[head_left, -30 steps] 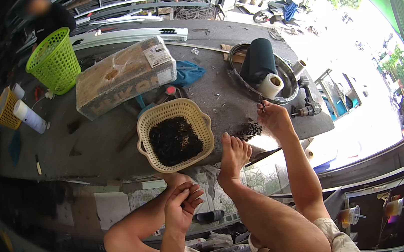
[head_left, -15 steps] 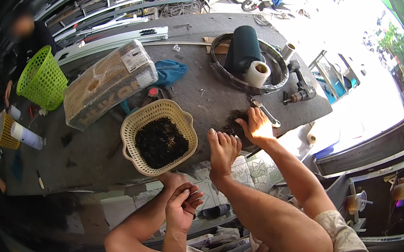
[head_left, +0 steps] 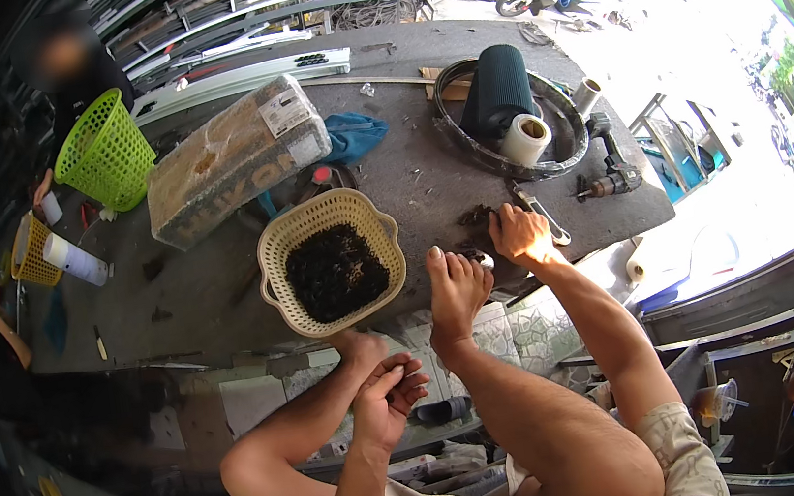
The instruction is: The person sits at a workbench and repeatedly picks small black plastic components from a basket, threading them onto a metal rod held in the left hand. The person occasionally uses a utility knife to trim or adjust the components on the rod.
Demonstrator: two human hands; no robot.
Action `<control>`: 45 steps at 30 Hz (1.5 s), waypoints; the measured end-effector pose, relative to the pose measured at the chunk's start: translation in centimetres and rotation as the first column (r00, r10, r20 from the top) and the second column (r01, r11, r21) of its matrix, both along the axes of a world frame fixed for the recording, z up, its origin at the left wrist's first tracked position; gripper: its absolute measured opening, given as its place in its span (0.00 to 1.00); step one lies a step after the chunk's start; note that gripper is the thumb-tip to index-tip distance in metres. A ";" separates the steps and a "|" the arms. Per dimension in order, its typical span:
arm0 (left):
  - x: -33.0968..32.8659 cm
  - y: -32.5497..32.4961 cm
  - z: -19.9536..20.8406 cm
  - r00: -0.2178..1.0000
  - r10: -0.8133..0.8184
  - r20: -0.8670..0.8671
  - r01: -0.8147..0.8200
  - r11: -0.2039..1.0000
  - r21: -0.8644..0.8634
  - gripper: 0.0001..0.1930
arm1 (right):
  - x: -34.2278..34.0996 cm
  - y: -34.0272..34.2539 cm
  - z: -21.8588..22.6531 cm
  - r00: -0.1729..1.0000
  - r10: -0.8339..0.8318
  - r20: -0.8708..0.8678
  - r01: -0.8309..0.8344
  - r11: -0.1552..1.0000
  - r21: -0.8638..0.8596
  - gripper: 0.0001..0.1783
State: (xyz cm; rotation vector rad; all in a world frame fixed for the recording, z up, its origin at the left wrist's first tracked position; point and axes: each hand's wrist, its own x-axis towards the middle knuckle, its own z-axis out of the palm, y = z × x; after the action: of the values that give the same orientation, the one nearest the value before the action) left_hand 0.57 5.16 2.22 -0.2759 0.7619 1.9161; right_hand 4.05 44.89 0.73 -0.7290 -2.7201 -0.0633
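My left hand is raised over my lap, its fingers curled in toward the thumb; a small dark bit may be between them, too small to name. On the dark tabletop, my right hand is bent downward with its fingers drawn together beside a pile of small black pieces. What its fingertips pinch, if anything, is hidden. An adjustable wrench lies just past that hand. A beige plastic basket holding many small black pieces stands left of my foot, which rests on the table edge.
Behind the basket are a taped cardboard box, a blue cloth and a green basket. A round coil surrounds a dark roll and a clear film roll. A drill lies at right. People work at far left.
My right hand has drawn its fingers together beside the black pieces. My left hand stays curled over my lap. The whole view has shifted slightly.
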 end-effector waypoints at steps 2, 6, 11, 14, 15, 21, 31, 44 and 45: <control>-0.1 -0.1 0.0 1.000 0.014 0.018 -0.014 1.000 0.001 0.12 | -0.1 0.0 0.0 1.000 -0.018 0.017 0.018 1.000 0.001 0.20; -0.6 -0.6 -0.1 0.996 0.060 0.067 -0.060 0.998 -0.003 0.13 | -0.2 0.3 0.1 0.993 -0.111 0.026 0.112 0.992 -0.056 0.22; -1.1 -1.0 -0.7 0.992 0.090 0.088 -0.093 0.995 0.030 0.14 | -0.4 1.9 -0.7 0.981 -0.187 -0.052 0.181 0.978 -0.104 0.23; -1.0 -0.9 -0.8 0.988 0.099 0.122 -0.105 0.994 0.038 0.15 | -0.6 2.9 -0.7 0.960 -0.250 -0.122 0.221 0.952 -0.214 0.24; -0.9 -0.9 -0.8 0.985 0.106 0.133 -0.111 0.993 0.030 0.15 | -0.8 2.8 -0.4 0.948 -0.200 -0.249 0.155 0.970 -0.190 0.26; -1.2 -0.7 0.6 0.964 0.107 0.244 -0.125 0.990 0.060 0.18 | -1.4 -4.1 8.8 0.818 -0.536 -0.209 -0.248 -0.002 -0.969 0.18; 0.1 -0.4 -0.5 0.966 0.101 0.240 -0.198 0.883 0.426 0.13 | -3.2 -24.5 12.2 0.669 0.709 -0.222 -0.524 0.238 -0.818 0.18; -1.4 -0.5 1.3 0.955 0.180 0.237 -0.251 0.915 0.316 0.17 | -1.9 -26.3 12.4 0.688 0.682 -0.250 -0.554 0.269 -0.788 0.09; -1.8 -0.8 1.6 0.946 0.174 0.275 -0.241 0.941 0.236 0.16 | -1.9 -26.0 12.8 0.701 0.664 -0.262 -0.553 0.273 -0.788 0.09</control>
State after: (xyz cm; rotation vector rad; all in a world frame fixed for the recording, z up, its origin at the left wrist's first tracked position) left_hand -1.27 4.41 3.86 -0.4357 0.3099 2.1067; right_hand 2.16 18.89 13.53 0.2803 -2.8207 1.5254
